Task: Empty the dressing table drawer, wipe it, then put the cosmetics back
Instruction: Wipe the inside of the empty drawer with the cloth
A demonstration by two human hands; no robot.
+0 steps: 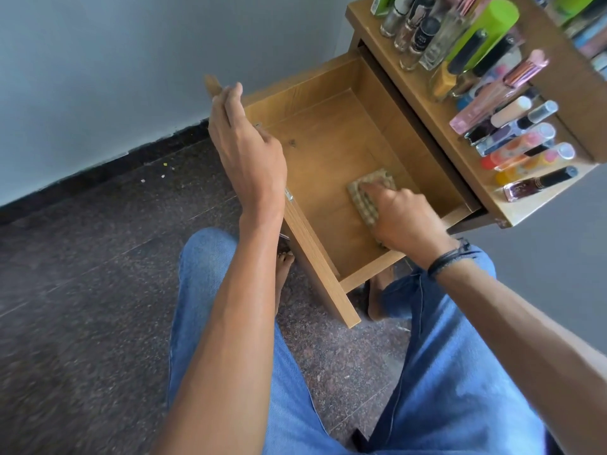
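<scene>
While your right hand wipes: its fingers are bent down over the folded beige-and-green checked cloth, holding it flat on the drawer floor, near the side wall closest to you.
Cloth handling: it looks soft, light and limp. Keep it folded under your palm, or it will likely bunch up and skid on the smooth board.
Left hand: raised over the far end of the drawer's front panel, with its fingers loosely extended and holding nothing. It is blurred, so I cannot tell whether it touches the wood.
Open light-brown wooden drawer: pulled well out, with only the cloth and your hand inside.
Wooden worktop: carries the cosmetics, a crowded cluster of glass bottles and slim tubes, with a tall lime-green bottle among them.
Cosmetics handling: the glass looks smooth and breakable, and the pieces are packed close. Take each one round its body, not its cap, and lift it straight up clear of its neighbours.
</scene>
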